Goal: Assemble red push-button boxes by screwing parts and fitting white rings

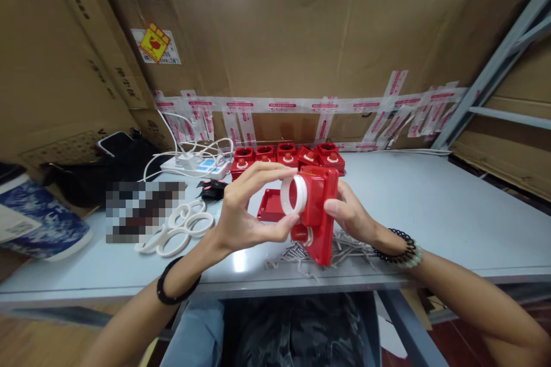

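Pinching a white ring (pixel 294 195) between thumb and fingers, the left hand (pixel 245 206) presses it against the face of a red plastic housing (pixel 318 212), which the right hand (pixel 350 215) grips from its far side, fingers wrapped round the edge. Both hands hold these parts up in the air, just above the near edge of the pale surface (pixel 430 212). A second white fitting shows low on the housing's face. Directly beneath lies a scatter of small metal screws (pixel 344 249), and just behind the left hand rests an open red tray-like part (pixel 270 206). Left of the hands, several loose white rings (pixel 181 229) lie in a cluster on the surface. Further back stands a row of red housings (pixel 288 157) with round fittings on top, and beside them a white power strip (pixel 198 165) with cables. Taped cardboard (pixel 301 40) walls in the back.
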Motion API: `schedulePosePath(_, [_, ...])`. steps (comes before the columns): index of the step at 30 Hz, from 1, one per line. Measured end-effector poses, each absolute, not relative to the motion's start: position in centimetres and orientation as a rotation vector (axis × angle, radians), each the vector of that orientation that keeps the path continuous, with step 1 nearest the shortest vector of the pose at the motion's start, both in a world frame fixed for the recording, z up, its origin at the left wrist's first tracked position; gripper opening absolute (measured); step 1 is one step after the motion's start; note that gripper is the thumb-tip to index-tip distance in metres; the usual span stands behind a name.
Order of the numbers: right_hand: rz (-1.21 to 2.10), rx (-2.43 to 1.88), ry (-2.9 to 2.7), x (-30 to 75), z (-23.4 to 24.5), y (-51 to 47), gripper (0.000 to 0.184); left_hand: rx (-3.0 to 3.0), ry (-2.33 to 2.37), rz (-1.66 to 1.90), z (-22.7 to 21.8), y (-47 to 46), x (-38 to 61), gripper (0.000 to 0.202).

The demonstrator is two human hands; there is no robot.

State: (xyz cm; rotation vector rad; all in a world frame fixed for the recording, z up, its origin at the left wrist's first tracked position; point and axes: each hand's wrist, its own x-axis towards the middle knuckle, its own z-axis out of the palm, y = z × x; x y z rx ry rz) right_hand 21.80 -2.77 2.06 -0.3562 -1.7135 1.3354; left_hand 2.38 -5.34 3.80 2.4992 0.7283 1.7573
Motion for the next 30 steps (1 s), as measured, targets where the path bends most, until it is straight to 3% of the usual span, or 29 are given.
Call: schedulePosePath(30, [1.372, -0.365, -1.659, 21.9, 1.57, -2.14, 0.048, 2.497, 0.626, 1.596, 3.89, -4.97, 1.81, 0.057])
